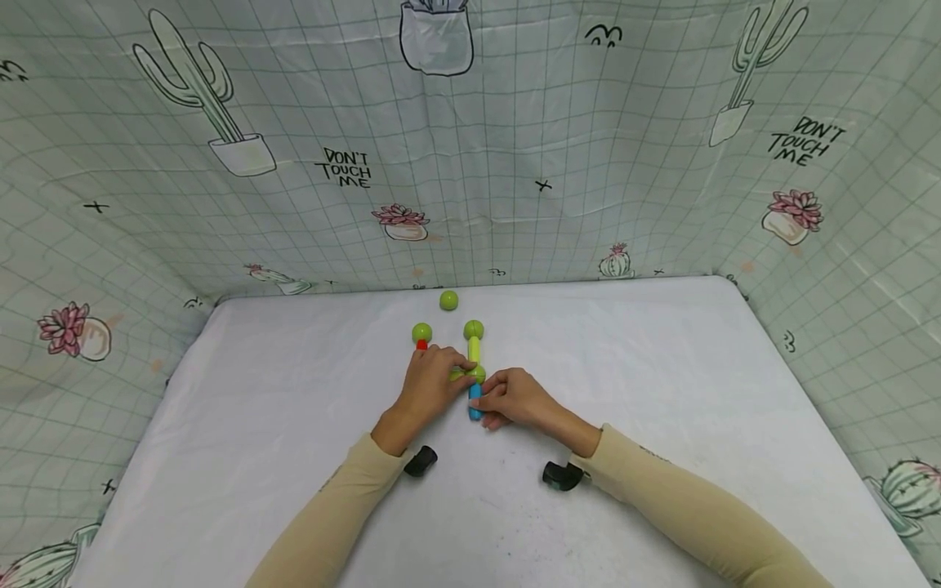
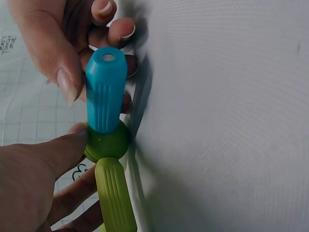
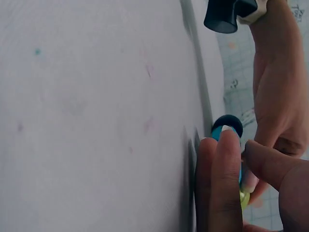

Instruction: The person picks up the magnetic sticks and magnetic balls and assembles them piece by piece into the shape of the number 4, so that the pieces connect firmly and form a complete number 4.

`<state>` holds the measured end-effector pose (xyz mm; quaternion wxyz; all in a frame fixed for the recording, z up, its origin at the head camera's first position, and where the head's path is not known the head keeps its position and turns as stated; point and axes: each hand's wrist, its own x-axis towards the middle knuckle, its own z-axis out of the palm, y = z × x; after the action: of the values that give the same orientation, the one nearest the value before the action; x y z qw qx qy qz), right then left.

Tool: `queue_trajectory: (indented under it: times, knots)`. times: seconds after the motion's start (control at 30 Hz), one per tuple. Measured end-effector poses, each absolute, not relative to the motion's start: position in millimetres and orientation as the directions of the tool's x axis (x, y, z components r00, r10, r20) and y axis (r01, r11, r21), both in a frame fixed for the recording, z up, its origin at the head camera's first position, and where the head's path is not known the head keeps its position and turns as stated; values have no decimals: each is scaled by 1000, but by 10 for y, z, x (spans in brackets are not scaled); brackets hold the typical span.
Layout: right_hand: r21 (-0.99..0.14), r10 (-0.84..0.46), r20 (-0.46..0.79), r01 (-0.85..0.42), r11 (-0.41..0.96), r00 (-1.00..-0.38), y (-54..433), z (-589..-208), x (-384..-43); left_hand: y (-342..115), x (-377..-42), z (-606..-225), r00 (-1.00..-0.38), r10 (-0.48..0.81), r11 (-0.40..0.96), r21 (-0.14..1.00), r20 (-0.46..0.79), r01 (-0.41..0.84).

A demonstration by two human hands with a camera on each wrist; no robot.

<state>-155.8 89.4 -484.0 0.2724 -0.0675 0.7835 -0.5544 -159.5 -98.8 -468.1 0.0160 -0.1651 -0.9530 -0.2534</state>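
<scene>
My left hand (image 1: 429,380) pinches a green ball (image 2: 108,145) in the middle of a small toy rod-and-ball structure. A blue grooved rod (image 2: 103,92) sticks out of that ball toward my body. My right hand (image 1: 520,398) holds this rod, with its thumb and fingers on either side. From the same ball a yellow-green rod (image 1: 474,349) runs away from me to another green ball (image 1: 474,329). A second yellow-green rod (image 2: 116,195) extends to the left, partly hidden by my left hand. Beyond the left knuckles shows a red rod (image 1: 421,345) with a green ball (image 1: 422,331) at its far end.
A loose green ball (image 1: 448,300) lies near the back edge of the white-covered table (image 1: 662,367). Grid-patterned cloth (image 1: 478,163) hangs behind and at both sides. Black wrist devices (image 1: 562,475) sit under both sleeves, close to the table.
</scene>
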Motion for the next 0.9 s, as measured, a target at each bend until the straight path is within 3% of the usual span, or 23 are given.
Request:
queue_trajectory:
  times: [0.43, 0.9]
  knots:
    - [-902, -362, -258, 88, 424, -896, 1117, -4668, -1812, -951, -1572, -4681, -953, 272, 824, 479, 135, 303]
    - [-932, -339, -150, 19, 363, -929, 973, -4408, -2297, -945, -1580, -4698, -962, 256, 802, 534, 95, 266]
